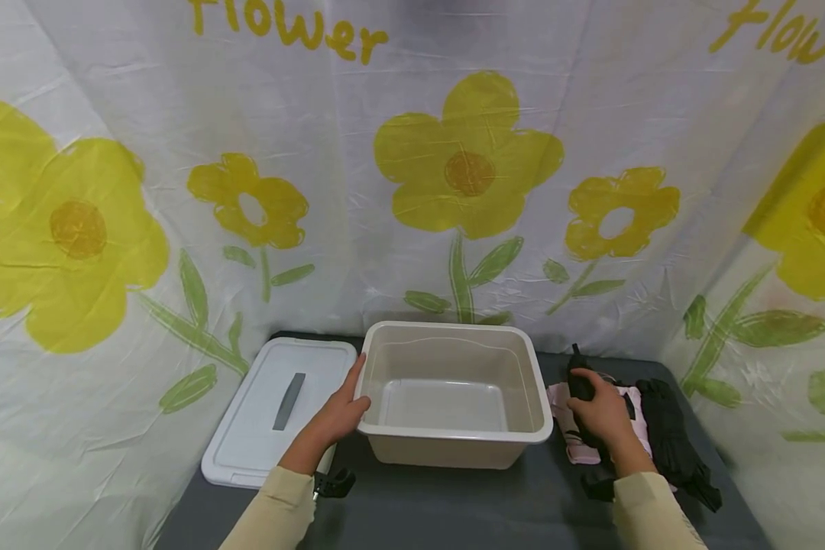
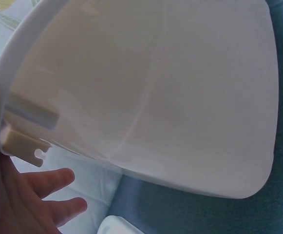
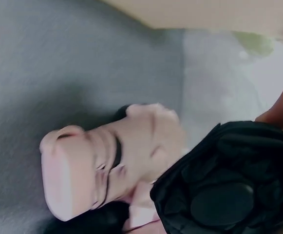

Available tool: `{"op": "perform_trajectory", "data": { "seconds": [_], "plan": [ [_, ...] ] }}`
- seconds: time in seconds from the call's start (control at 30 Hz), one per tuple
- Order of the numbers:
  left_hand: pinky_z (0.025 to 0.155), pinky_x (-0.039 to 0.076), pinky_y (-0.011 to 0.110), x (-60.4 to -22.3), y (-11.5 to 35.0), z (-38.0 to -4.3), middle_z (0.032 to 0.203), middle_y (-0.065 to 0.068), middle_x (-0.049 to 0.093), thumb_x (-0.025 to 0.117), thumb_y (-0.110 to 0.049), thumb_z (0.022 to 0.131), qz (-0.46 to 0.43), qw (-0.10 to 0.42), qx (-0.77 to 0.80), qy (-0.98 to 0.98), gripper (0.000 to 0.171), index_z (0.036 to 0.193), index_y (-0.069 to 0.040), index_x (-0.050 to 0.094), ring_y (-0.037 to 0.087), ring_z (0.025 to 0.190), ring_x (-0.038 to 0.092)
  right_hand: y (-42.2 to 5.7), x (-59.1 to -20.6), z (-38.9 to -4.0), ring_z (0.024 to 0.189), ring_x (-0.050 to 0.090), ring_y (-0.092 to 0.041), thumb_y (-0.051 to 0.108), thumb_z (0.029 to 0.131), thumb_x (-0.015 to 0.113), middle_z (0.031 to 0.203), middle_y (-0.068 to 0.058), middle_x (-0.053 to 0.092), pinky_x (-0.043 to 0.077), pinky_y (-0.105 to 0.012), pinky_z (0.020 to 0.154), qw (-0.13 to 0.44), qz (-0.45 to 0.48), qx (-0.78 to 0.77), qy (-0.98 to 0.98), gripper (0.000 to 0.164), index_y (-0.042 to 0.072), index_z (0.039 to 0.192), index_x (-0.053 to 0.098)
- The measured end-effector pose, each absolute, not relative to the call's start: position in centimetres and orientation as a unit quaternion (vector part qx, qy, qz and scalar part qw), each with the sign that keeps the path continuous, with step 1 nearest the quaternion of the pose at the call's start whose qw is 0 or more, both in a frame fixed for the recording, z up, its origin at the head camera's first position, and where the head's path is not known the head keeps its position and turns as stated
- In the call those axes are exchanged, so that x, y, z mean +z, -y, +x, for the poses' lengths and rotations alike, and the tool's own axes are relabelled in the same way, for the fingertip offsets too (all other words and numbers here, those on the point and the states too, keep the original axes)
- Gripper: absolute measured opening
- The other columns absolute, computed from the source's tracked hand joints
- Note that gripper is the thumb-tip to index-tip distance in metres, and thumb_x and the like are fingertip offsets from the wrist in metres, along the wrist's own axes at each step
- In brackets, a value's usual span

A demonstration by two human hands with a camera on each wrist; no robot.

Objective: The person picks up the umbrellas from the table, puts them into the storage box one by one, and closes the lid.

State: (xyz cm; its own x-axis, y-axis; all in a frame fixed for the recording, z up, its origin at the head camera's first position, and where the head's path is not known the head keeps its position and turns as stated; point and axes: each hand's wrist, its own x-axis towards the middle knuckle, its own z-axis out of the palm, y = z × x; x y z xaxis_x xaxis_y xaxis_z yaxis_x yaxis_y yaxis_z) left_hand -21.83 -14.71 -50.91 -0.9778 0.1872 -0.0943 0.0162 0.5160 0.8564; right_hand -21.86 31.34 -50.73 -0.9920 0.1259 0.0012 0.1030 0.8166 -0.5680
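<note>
A beige plastic storage bin [image 1: 447,452] stands upright, its open top showing a bare inside. My left hand [image 1: 334,416] rests against the bin's left rim. In the left wrist view, two fingers [image 2: 58,183] stick out straight and spread beside the bin wall [image 2: 180,97]. My right hand [image 1: 601,409] grips a black folded umbrella [image 1: 579,382], holding it over pink bundles. Its bunched fabric and oval end show close up in the right wrist view. Under it lies a pink folded umbrella [image 3: 131,151] with a dark strap.
A white lid [image 1: 254,412] with a grey handle lies left of the bin. Another black folded bundle [image 1: 674,435] lies at the right. All stand on a dark grey table [image 1: 454,512], backed by a flower-printed curtain [image 1: 344,191].
</note>
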Motion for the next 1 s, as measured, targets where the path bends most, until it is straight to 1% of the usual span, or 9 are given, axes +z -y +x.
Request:
{"op": "perform_trajectory", "data": {
  "seconds": [0.23,0.37,0.47,0.53,0.6,0.7,0.73,0.83,1.0],
  "plan": [
    [0.100,0.038,0.059,-50.6,14.7,-21.7,0.158,0.021,0.025,0.042,-0.011,0.089,0.064,0.086,0.486,-0.868,0.079,0.157,-0.022,0.004,0.040,0.132,0.043,-31.0,-48.8,-21.7,0.099,0.051,-0.039,0.016,0.090,0.049,0.144,-0.029,0.034,0.046,-0.037,0.067,-0.038,-0.073,0.399,0.913,0.061,0.019,0.150,0.036],
    [0.099,0.039,0.059,-50.7,14.9,-21.7,0.158,0.021,0.025,0.042,-0.011,0.089,0.070,0.085,0.487,-0.867,0.079,0.157,-0.021,0.004,0.039,0.131,0.043,-30.8,-48.0,-21.5,0.096,0.056,-0.034,0.014,0.093,0.047,0.146,-0.028,0.033,0.049,-0.037,0.068,-0.039,-0.071,0.470,0.879,0.057,0.019,0.149,0.037],
    [0.099,0.039,0.058,-50.8,14.9,-21.7,0.157,0.022,0.026,0.042,-0.010,0.089,0.069,0.084,0.491,-0.864,0.079,0.157,-0.021,0.004,0.039,0.130,0.044,-30.5,-47.5,-21.4,0.093,0.059,-0.032,0.013,0.092,0.048,0.150,-0.028,0.027,0.052,-0.037,0.067,-0.033,-0.076,0.519,0.851,0.056,0.018,0.147,0.038],
    [0.099,0.039,0.058,-51.0,14.8,-21.8,0.157,0.021,0.027,0.042,-0.010,0.089,0.067,0.084,0.493,-0.863,0.079,0.157,-0.022,0.005,0.038,0.129,0.044,-30.3,-47.2,-21.4,0.099,0.057,-0.031,0.015,0.093,0.050,0.153,-0.027,0.022,0.052,-0.034,0.068,-0.026,-0.077,0.538,0.839,0.056,0.017,0.147,0.037],
    [0.099,0.039,0.058,-51.1,14.8,-21.8,0.157,0.021,0.027,0.042,-0.010,0.089,0.066,0.083,0.495,-0.862,0.079,0.157,-0.022,0.005,0.038,0.129,0.044,-30.0,-46.9,-21.3,0.100,0.057,-0.031,0.014,0.093,0.052,0.151,-0.028,0.024,0.053,-0.034,0.068,-0.021,-0.076,0.563,0.823,0.056,0.016,0.147,0.035],
    [0.099,0.039,0.058,-51.1,14.8,-21.8,0.157,0.021,0.026,0.042,-0.010,0.089,0.066,0.082,0.498,-0.861,0.079,0.157,-0.022,0.005,0.039,0.130,0.043,-29.7,-46.5,-21.3,0.095,0.059,-0.022,0.012,0.093,0.055,0.144,-0.028,0.030,0.054,-0.032,0.068,-0.016,-0.066,0.587,0.807,0.059,0.013,0.147,0.032],
    [0.099,0.039,0.058,-51.0,14.7,-21.7,0.157,0.021,0.026,0.042,-0.010,0.089,0.066,0.082,0.500,-0.860,0.079,0.157,-0.022,0.006,0.039,0.130,0.043,-29.6,-46.3,-21.3,0.088,0.061,-0.019,0.011,0.093,0.055,0.141,-0.028,0.032,0.055,-0.034,0.067,-0.016,-0.061,0.597,0.800,0.059,0.012,0.147,0.031],
    [0.099,0.039,0.058,-50.9,14.7,-21.6,0.157,0.021,0.026,0.042,-0.010,0.089,0.064,0.082,0.502,-0.858,0.078,0.157,-0.022,0.006,0.040,0.130,0.043,-29.2,-45.7,-21.3,0.086,0.061,-0.014,0.011,0.093,0.056,0.141,-0.027,0.031,0.056,-0.034,0.068,-0.021,-0.040,0.608,0.793,0.061,0.012,0.148,0.028],
    [0.100,0.038,0.060,-50.8,14.7,-21.7,0.158,0.021,0.024,0.042,-0.009,0.088,0.062,0.082,0.505,-0.857,0.079,0.157,-0.022,0.006,0.041,0.132,0.041,-28.5,-44.7,-21.4,0.095,0.060,-0.017,0.013,0.094,0.058,0.145,-0.027,0.028,0.056,-0.037,0.072,-0.033,-0.013,0.609,0.793,0.065,0.014,0.150,0.025]
  ]
}}
